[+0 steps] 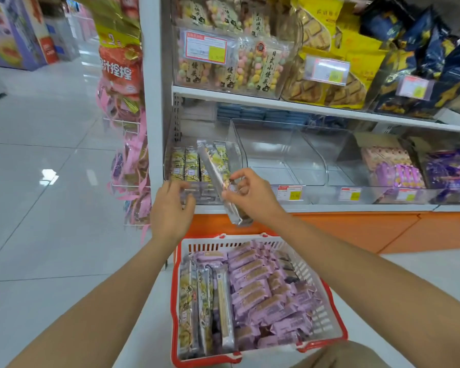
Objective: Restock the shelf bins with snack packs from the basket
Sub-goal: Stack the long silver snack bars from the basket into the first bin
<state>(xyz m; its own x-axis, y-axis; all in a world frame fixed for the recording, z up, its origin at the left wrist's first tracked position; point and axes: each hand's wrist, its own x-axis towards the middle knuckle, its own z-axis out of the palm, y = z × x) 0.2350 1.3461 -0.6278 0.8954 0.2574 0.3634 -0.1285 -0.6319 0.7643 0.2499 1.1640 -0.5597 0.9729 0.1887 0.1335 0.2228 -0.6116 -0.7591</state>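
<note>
A red and white basket (pixel 327 296) stands on the floor below me, holding several long silver-yellow snack packs (pixel 194 309) on its left side and many purple packs (pixel 266 296) on the right. My right hand (pixel 252 193) pinches one long silver-yellow pack (pixel 218 179), tilted, its far end over the leftmost clear bin (pixel 234 144) on the lower shelf. Several matching packs (pixel 185 163) stand in that bin. My left hand (pixel 170 205) hovers at the bin's front wall with fingers loosely curled, holding nothing.
Two clear bins (pixel 290 158) to the right look bare; further right, bins hold pink and purple packs (pixel 398 168). The upper shelf (pixel 276 100) carries bagged snacks. An orange base panel (pixel 356 229) runs below the shelf. Hanging pink packets (pixel 133 166) flank the left upright.
</note>
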